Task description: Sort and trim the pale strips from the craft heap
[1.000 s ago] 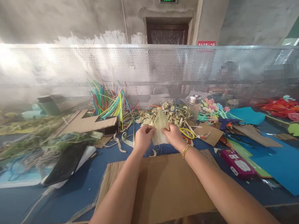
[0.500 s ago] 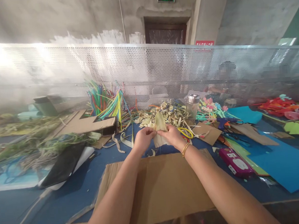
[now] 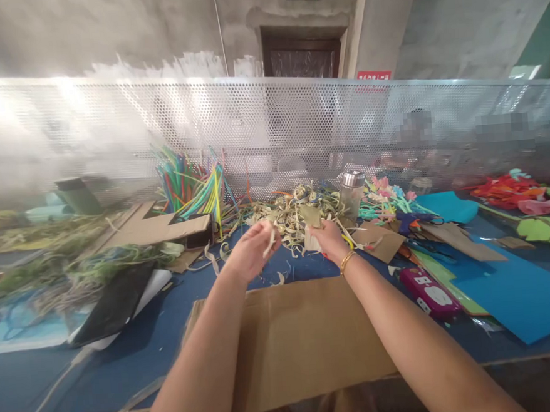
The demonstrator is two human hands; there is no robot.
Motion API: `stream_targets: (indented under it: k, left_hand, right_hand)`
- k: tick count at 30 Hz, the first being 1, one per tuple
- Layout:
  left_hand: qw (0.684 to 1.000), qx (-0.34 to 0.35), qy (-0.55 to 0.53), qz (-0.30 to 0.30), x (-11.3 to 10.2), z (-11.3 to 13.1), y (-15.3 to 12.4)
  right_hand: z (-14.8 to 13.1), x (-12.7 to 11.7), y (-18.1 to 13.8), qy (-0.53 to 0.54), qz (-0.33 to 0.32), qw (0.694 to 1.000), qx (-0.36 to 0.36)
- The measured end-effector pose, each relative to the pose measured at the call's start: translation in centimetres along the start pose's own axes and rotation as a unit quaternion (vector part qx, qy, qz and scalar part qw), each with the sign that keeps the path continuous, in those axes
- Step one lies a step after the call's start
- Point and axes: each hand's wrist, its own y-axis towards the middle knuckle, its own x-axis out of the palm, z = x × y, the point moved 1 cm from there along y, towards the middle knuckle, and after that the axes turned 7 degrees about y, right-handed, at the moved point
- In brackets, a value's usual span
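Observation:
My left hand [image 3: 252, 253] is closed, its fingers pinching a narrow, pale strip of dried corn husk [image 3: 270, 239] that hangs down. A short gap to the right, my right hand [image 3: 330, 240], with a gold bracelet at the wrist, grips a wider piece of corn husk [image 3: 312, 218] that stands up above the fingers. Just behind both hands lies a heap of dried husk scraps [image 3: 298, 198]. Under my forearms a large sheet of brown cardboard [image 3: 307, 335] lies at the table's front edge.
Coloured pipe cleaners [image 3: 189, 187] stand behind a cut cardboard piece [image 3: 149, 227]. A glass bottle [image 3: 351, 194] is right of the heap, near paper flowers [image 3: 387, 192]. Further right are a magenta case [image 3: 429, 292] and blue sheets [image 3: 512, 296]. A perforated metal screen [image 3: 232, 127] runs behind.
Both hands held one husk piece together. Now they have drawn apart, a narrow strip in the left and the wider piece in the right. The view has tilted slightly down.

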Motion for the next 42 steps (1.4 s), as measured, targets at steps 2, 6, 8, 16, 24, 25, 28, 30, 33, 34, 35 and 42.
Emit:
stream_targets:
  k: [2, 6, 8, 16, 24, 25, 28, 30, 33, 34, 35, 42]
  left_hand:
    - [0.991, 0.066, -0.111, 0.029, -0.8, 1.2, 0.0]
    - [0.978, 0.095, -0.136, 0.130, -1.6, 1.4, 0.4]
    - [0.984, 0.044, -0.099, 0.144, -1.1, 0.4, 0.5]
    - [0.990, -0.084, 0.005, 0.111, 1.1, -2.7, 0.7]
    - [0.984, -0.084, 0.137, 0.073, 1.0, -3.5, 1.1]
    - [0.983, -0.080, 0.150, 0.074, 1.0, -3.6, 1.1]
    - [0.978, -0.075, 0.176, 0.084, 0.7, -3.9, 1.2]
    - [0.976, -0.076, 0.182, 0.095, 0.5, -4.1, 1.3]
    - [0.973, -0.072, 0.190, 0.107, 0.3, -4.1, 1.4]
    - [0.973, -0.072, 0.191, 0.111, 0.3, -4.1, 1.4]
    - [0.972, -0.072, 0.191, 0.113, 0.3, -4.0, 1.4]
    - [0.977, -0.075, 0.170, 0.105, 0.3, -3.8, 1.2]
  right_hand:
    - [0.4, -0.9, 0.8, 0.097, 0.040, 0.993, 0.046]
    - [0.3, -0.9, 0.8, 0.169, 0.048, 0.982, 0.075]
    - [0.2, -0.1, 0.1, 0.177, -0.005, 0.982, 0.066]
    - [-0.6, 2.8, -2.8, 0.111, -0.142, 0.984, 0.004]
    - [-1.2, 3.2, -3.4, 0.066, -0.105, 0.992, -0.031]
    - [-1.2, 3.2, -3.4, 0.062, -0.098, 0.993, -0.028]
    - [-1.3, 3.1, -3.4, 0.061, -0.100, 0.993, -0.018]
    - [-1.3, 3.1, -3.4, 0.058, -0.110, 0.992, -0.018]
    - [-1.1, 3.0, -3.4, 0.037, -0.119, 0.992, -0.016]
    - [-1.1, 3.0, -3.4, 0.030, -0.123, 0.992, -0.017]
    - [-1.0, 3.0, -3.4, 0.023, -0.127, 0.991, -0.019]
    - [-1.3, 2.9, -3.4, -0.046, -0.156, 0.985, -0.059]
